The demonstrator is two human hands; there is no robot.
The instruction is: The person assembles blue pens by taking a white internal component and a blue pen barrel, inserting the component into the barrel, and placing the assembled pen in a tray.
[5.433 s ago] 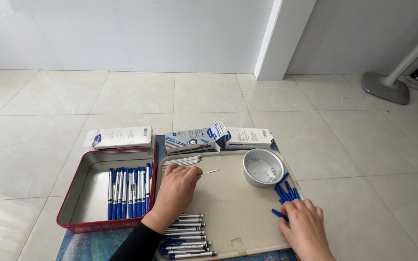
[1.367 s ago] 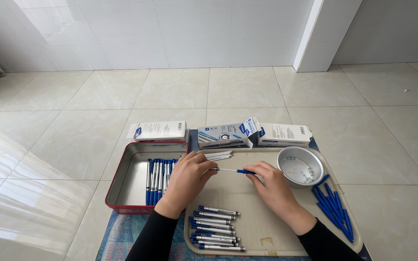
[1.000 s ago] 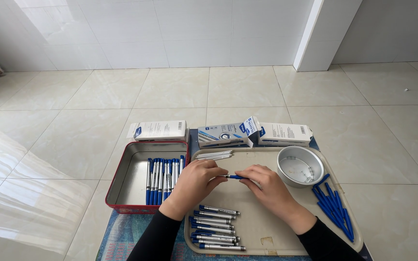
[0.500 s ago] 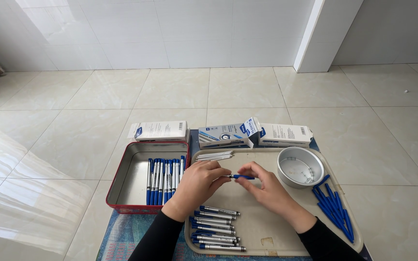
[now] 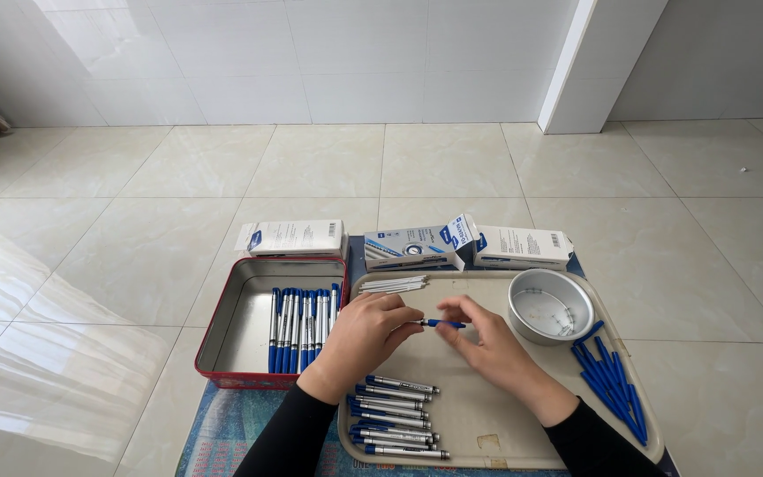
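blue pen (image 5: 441, 323), both hands' fingers (image 5: 404, 320) pinching

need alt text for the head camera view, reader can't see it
Two bare hands, left hand and right hand, hold a small blue pen part between them over a beige tray on a tiled floor. The tray carries rows of pen barrels, blue caps and a round metal bowl; a red tin of assembled pens lies left, with three boxes behind.
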